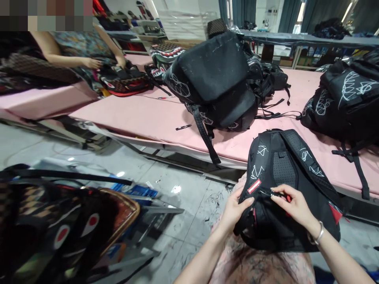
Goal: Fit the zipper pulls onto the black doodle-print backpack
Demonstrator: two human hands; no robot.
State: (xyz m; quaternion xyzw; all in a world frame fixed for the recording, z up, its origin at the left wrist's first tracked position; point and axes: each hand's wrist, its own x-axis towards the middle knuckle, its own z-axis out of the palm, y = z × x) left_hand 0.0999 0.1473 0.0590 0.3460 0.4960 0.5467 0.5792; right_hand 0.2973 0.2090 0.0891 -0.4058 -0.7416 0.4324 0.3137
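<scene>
A black backpack (pixel 286 221) with white scribbled drawings lies across my lap, leaning on the table's edge, its padded back and shoulder straps facing up. My left hand (pixel 237 207) grips a strap at its left side, thumb on top, just below a red label (pixel 254 185). In my right hand (pixel 291 203) is a small black-and-red tool, apparently thread snips (pixel 286 197), pinched between thumb and fingers over the middle of the backpack. The fingers partly cover the tool, and its tip is hard to make out against the black fabric.
A pink-covered table (pixel 139 118) carries a large black backpack (pixel 216 71) and another black backpack (pixel 349 98) at right. Across it a person (pixel 85 47) handles a patterned bag (pixel 127 81). More patterned bags (pixel 59 232) are piled at lower left. Thread scraps lie on the tiled floor (pixel 189 221).
</scene>
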